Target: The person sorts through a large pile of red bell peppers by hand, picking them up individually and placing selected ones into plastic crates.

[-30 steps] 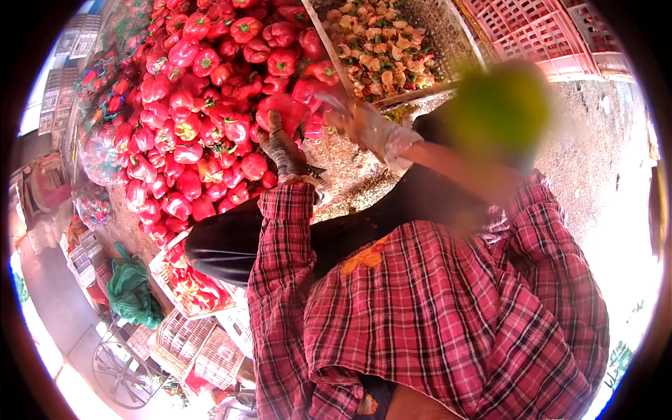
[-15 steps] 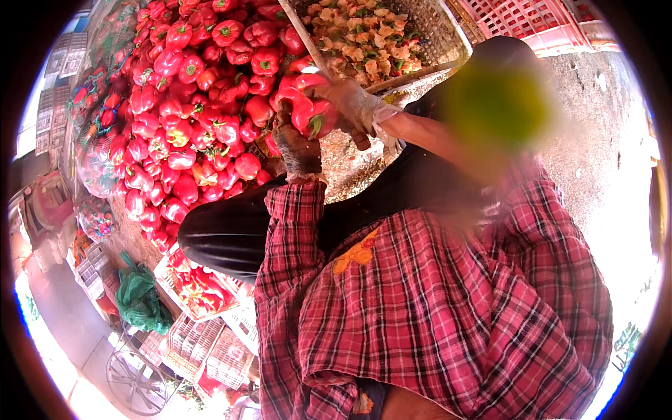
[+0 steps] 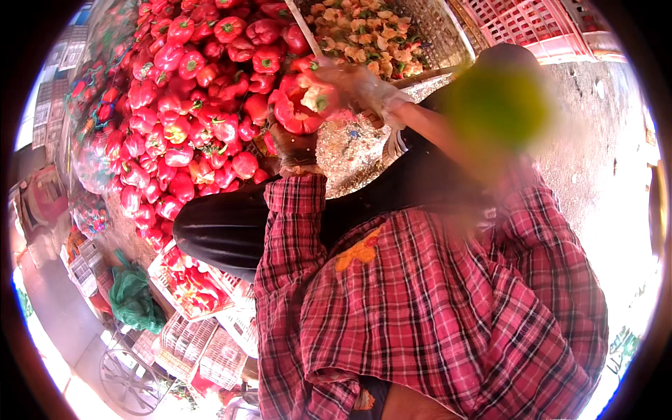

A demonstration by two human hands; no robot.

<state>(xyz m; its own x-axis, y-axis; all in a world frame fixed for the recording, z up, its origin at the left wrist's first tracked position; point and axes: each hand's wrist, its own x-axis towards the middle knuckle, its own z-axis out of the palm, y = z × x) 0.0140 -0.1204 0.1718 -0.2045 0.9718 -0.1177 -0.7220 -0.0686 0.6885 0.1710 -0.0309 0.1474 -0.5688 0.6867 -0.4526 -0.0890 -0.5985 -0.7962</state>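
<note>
A red bell pepper [image 3: 288, 115] rests in my left hand [image 3: 295, 148], whose dark, dirty fingers curl round its lower side. The pepper is opened at its right side, where a pale core [image 3: 312, 96] with a green stem stands out from the red flesh. My right hand [image 3: 360, 85], in a thin whitish glove, is at this core and appears closed on it. Motion blurs its fingers, and whether it also holds a tool cannot be made out. Beyond my left hand lies a big heap of whole red peppers [image 3: 182, 112].
A crate [image 3: 458, 42] full of pale pepper cores [image 3: 371, 35] stands just beyond my hands. Red plastic crates [image 3: 525, 28] are at the far right. At lower left are a crate of red pepper pieces [image 3: 199, 287], a green net bag [image 3: 136, 294] and a spoked wheel [image 3: 129, 381].
The pepper has turned and now shows an opening, with its pale core coming out at the right. My right hand has shifted slightly right, and my left hand slightly left.
</note>
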